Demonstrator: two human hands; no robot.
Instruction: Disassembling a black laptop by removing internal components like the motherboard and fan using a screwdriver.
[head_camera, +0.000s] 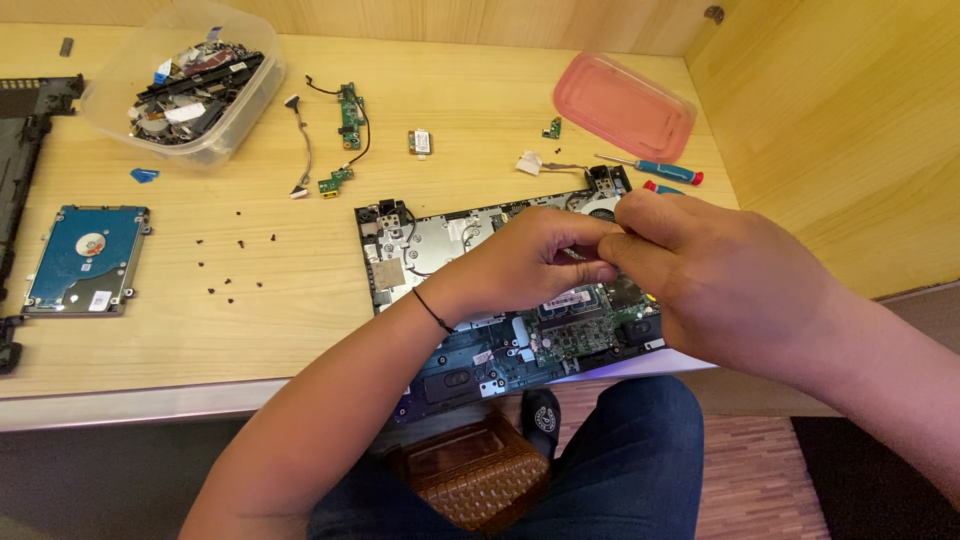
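Observation:
An opened laptop base (420, 245) with its green circuit board (575, 335) and fan (603, 207) lies on the wooden table near the front edge. My left hand (525, 260) and my right hand (700, 270) meet above the board, fingertips pinched together on a small dark part (578, 255) that is mostly hidden by the fingers. A black band circles my left wrist.
A hard drive (85, 258) lies at the left, loose black screws (235, 265) beside it. A clear tub of parts (185, 85) stands back left. Small green boards with cables (345, 135), a pink lid (625, 105) and a blue-handled screwdriver (655, 168) lie behind the laptop.

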